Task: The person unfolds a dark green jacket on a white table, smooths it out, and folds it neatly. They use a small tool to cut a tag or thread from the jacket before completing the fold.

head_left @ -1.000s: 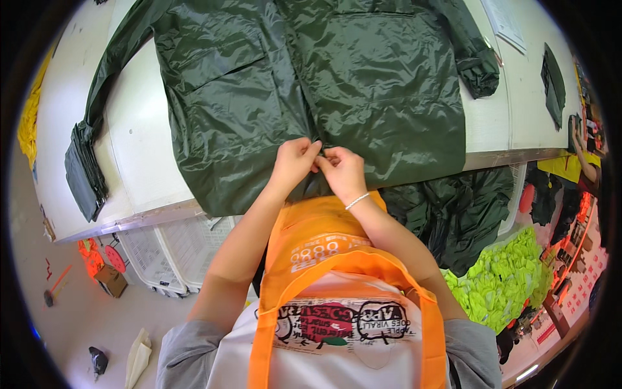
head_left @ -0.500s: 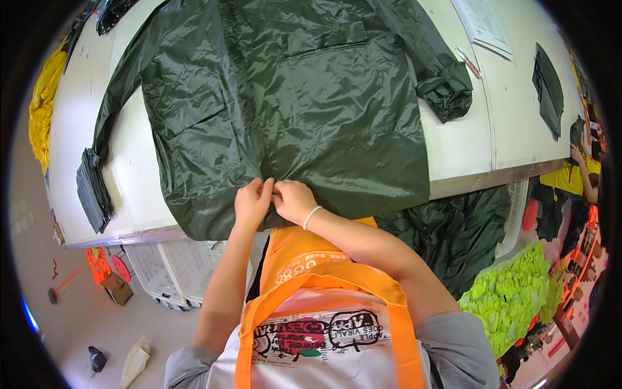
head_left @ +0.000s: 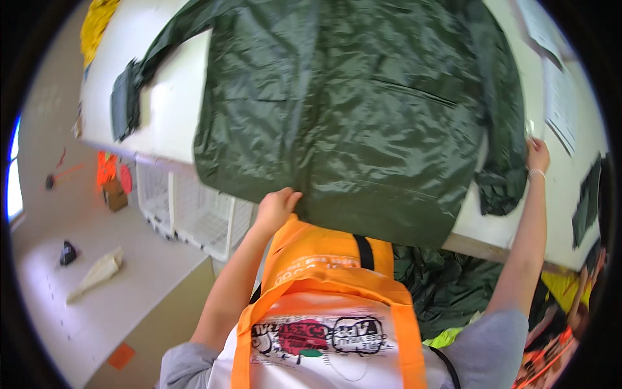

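Observation:
A dark green, shiny jacket (head_left: 382,142) lies spread over the white table, its hem toward me and its sleeves out to both sides. At the front closure, my left hand (head_left: 278,209) is closed on the jacket's hem, thumb and fingers pinching the edge. My right hand (head_left: 538,155) is stretched out past the sleeve on the right. Its fingers are drawn together at a small, slim, pale-tipped tool (head_left: 530,126) on the table; most of it is hidden, and its kind cannot be made out.
Printed sheets (head_left: 560,107) lie at the table's right, near a dark green fabric piece (head_left: 587,201). White plastic crates (head_left: 201,211) stand below the table's edge at left. More dark green fabric (head_left: 447,285) is heaped below the table at right. Yellow fabric (head_left: 97,29) sits far left.
My right hand has left the hem and reached far right to the slim tool. My left hand still grips the hem. The whole view has shifted toward the right.

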### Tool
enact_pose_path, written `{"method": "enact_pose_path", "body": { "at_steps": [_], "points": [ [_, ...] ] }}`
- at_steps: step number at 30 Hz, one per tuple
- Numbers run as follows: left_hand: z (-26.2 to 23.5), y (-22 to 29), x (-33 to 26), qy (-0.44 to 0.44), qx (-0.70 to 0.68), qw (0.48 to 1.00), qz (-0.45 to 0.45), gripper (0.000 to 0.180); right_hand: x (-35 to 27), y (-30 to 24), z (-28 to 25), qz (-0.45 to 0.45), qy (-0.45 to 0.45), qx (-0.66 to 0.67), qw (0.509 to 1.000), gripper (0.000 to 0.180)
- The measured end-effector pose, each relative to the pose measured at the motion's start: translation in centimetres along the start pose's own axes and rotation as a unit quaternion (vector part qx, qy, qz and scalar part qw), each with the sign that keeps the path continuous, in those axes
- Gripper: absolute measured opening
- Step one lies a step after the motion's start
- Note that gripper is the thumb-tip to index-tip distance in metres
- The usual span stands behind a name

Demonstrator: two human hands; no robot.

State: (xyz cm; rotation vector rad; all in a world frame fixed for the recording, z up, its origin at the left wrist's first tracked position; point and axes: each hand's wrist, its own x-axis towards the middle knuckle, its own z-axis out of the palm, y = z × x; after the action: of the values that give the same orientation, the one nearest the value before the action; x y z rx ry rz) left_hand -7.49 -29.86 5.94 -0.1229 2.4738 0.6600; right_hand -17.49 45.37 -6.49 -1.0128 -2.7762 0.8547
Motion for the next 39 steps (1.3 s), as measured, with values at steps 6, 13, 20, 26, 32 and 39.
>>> {"method": "enact_pose_path", "body": {
  "at_steps": [6,13,20,26,32,39],
  "points": [
    [-3.6,-0.2,4.8,-0.246,-0.016,0.962,0.116,0.028,7.0,4.2,-4.9,-0.006,-0.039,-0.005,0.999,0.029],
    [-16.3,-5.7,15.2,0.222,0.187,0.907,0.305,0.038,-22.2,-42.2,9.9,-0.201,-0.201,0.112,0.952,0.021],
    [-22.6,-10.7,23.7,0.051,0.091,0.902,0.418,0.069,-31.7,-50.4,24.1,-0.455,-0.161,-0.072,0.873,0.041],
    [-21.9,-11.8,27.3,0.121,-0.026,0.932,0.341,0.030,-26.4,-54.4,25.7,-0.198,-0.181,0.083,0.960,0.022],
    [-22.5,-10.3,30.7,0.056,-0.149,0.974,0.160,0.029,-23.3,-53.7,27.7,-0.025,-0.241,0.133,0.961,0.030],
    [-22.5,-10.2,31.3,0.037,-0.137,0.982,0.124,0.031,-22.9,-54.2,27.4,0.039,-0.269,0.168,0.948,0.030]
  ]
}}
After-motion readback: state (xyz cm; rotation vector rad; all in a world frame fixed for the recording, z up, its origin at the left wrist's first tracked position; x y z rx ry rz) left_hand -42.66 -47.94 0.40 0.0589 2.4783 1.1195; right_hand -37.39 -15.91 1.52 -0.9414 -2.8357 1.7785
